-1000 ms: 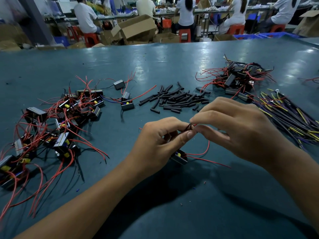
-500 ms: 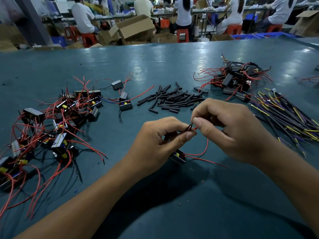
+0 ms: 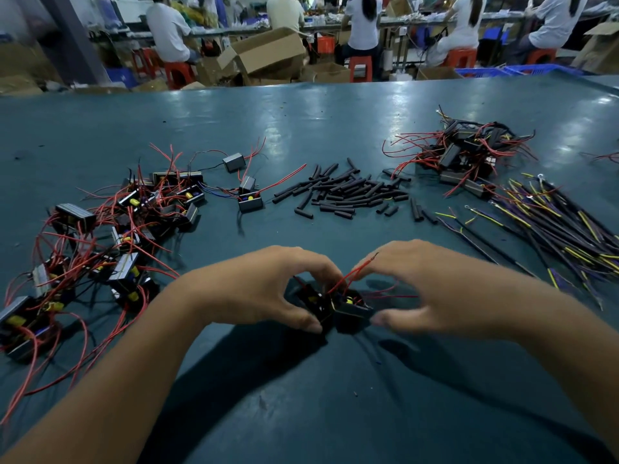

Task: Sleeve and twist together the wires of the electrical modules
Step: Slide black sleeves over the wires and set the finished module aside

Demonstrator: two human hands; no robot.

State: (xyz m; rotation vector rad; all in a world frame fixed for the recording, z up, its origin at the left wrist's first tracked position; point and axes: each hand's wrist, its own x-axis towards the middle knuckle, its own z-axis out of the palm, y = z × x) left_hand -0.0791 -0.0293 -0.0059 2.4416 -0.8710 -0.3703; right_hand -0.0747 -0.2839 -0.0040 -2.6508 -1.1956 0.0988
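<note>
Teal-green matting covers the workbench [image 3: 301,128], and both hands meet low at its near middle. The left hand [image 3: 261,293] pinches one small black electrical module [image 3: 313,301] between thumb and curled fingers; the right hand [image 3: 432,293] grips a second black module [image 3: 351,311] the same way, thumb on its near face. The two modules touch side by side, a yellow component showing in each. Red lead wires [image 3: 355,272] rise from between them and pass up against the right forefinger.

Left of the hands lies a sprawling heap of modules with red leads [image 3: 110,236], with a few stray modules [image 3: 249,202] beyond it towards the middle. Further off, in the centre, sits a scatter of short black sleeving tubes [image 3: 348,190]. To the far right is a second, tighter pile of modules [image 3: 465,154], and nearer on the right a bundle of black-sleeved wires with yellow and purple ends [image 3: 562,229]. Beyond the bench, seated workers in white shirts [image 3: 363,25] and open cardboard boxes [image 3: 268,50] fill the background.
</note>
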